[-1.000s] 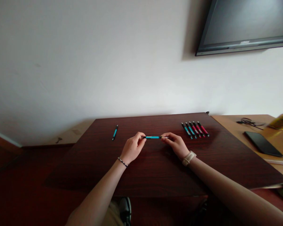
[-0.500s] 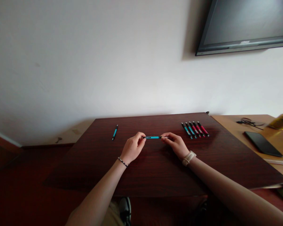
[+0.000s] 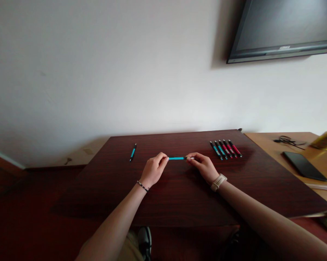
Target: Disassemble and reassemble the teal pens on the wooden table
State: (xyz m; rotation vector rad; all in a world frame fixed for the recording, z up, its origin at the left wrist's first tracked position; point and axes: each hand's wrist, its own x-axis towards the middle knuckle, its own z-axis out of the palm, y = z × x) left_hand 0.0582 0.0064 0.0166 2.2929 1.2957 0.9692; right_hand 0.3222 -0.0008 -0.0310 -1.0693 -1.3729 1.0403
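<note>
- Hands meet at the middle of the dark wooden desk (image 3: 179,195): the left hand (image 3: 152,169) and the right hand (image 3: 204,167) each take one end of a teal pen (image 3: 176,158).
- Teal pen: held level, running from 9 to 3 o'clock between the two hands, just above the desk top. A thin pale tip shows at its right end, by the right fingers (image 3: 192,158).
- Left fingers (image 3: 163,159): closed in a pinch on the pen's left end, thumb against forefinger; the wrist carries a thin bracelet.
- Right fingers: likewise closed on the pen's right end; the wrist carries a pale watch (image 3: 218,182). A grip at both ends suits pulling or twisting the pen along its own length, judged from the pose alone.
- Row of pens (image 3: 225,149): at 2 o'clock from the hands, lying side by side and touching or nearly so, teal ones to the left and red ones to the right, all slanted alike. The tidy order suggests a sorted stock.
- Single teal pen (image 3: 133,152): at 10 o'clock, lying alone, well apart from the row.
- Containers: none in view on the dark desk; the pens lie loose on the wood.
- Lighter side desk (image 3: 264,139): at 3 o'clock, bearing a dark phone (image 3: 305,166) and a coiled cable (image 3: 287,140).
</note>
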